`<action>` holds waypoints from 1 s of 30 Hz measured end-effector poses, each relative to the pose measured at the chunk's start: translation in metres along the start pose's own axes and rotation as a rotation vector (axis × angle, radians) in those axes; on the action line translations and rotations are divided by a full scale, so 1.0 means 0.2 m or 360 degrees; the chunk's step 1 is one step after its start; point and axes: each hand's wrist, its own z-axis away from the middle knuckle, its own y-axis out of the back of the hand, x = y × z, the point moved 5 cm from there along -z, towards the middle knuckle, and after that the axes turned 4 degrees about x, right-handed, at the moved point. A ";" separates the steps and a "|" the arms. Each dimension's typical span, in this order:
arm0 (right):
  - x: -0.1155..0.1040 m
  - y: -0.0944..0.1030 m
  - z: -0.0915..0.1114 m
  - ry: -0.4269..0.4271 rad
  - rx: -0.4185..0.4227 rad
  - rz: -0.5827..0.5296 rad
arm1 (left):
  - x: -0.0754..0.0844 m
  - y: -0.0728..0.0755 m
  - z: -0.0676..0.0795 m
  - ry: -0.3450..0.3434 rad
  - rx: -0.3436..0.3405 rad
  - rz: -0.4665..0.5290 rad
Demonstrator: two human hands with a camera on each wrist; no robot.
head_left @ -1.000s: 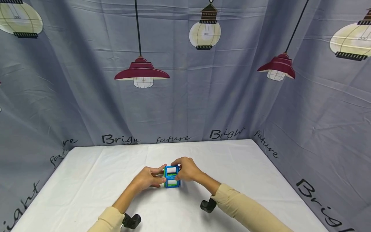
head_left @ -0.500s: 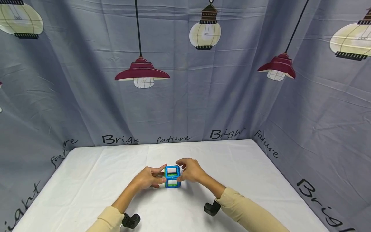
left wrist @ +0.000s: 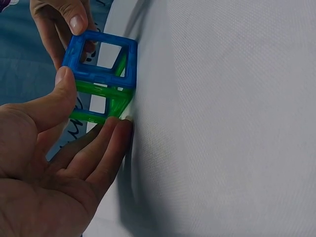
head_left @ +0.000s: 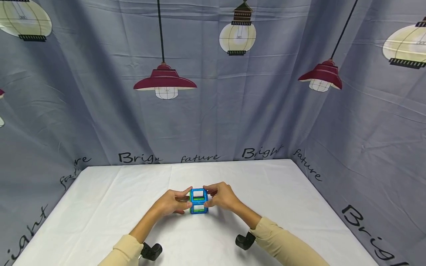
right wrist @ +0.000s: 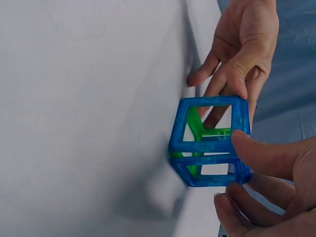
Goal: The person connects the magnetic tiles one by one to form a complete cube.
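Observation:
A small cube of open-framed magnetic tiles [head_left: 199, 201], blue and green, stands on the white-covered table. My left hand [head_left: 170, 203] holds its left side; in the left wrist view the thumb [left wrist: 64, 79] lies at a blue top edge and the fingertips [left wrist: 118, 123] at the green lower part. From the other side my right hand [head_left: 223, 196] holds it, the thumb [right wrist: 259, 153] on the upper blue edge and the other fingers along the right side. Through the square windows the green tiles on the far sides show.
The white cloth [head_left: 266, 192] covers the table around the cube. Behind and at both sides hangs a grey-blue curtain [head_left: 213, 122] printed with lamps and lettering. Black wrist-worn devices [head_left: 151, 252] hang below both forearms.
My right fingers have lifted back from the cube's top and shifted right, and now rest at its right edge. The left hand keeps its hold; the cube stays nearly in place.

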 end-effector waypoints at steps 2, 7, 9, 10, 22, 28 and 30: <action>0.00 -0.01 0.00 -0.0012 -0.0004 -0.0028 | 0.00 0.00 0.00 0.0013 0.0016 0.0001; 0.00 -0.02 0.01 -0.0062 0.0010 -0.0034 | -0.01 0.00 0.00 0.0009 0.0066 0.0025; 0.01 -0.02 0.02 -0.0078 0.0028 -0.0037 | 0.00 -0.01 -0.01 -0.0007 0.0076 0.0039; 0.01 -0.02 0.01 -0.0077 0.0039 -0.0044 | 0.00 -0.01 -0.02 -0.0009 0.0081 0.0046; 0.07 0.00 -0.03 -0.0155 0.0085 -0.0053 | 0.03 -0.02 -0.08 0.0043 0.0099 -0.0002; 0.08 0.07 -0.03 -0.0265 0.0100 0.0022 | 0.07 0.02 -0.04 0.0067 0.0193 -0.0039; 0.09 0.12 -0.02 -0.0250 0.0180 0.0080 | 0.08 0.06 -0.03 0.0079 0.0311 -0.0125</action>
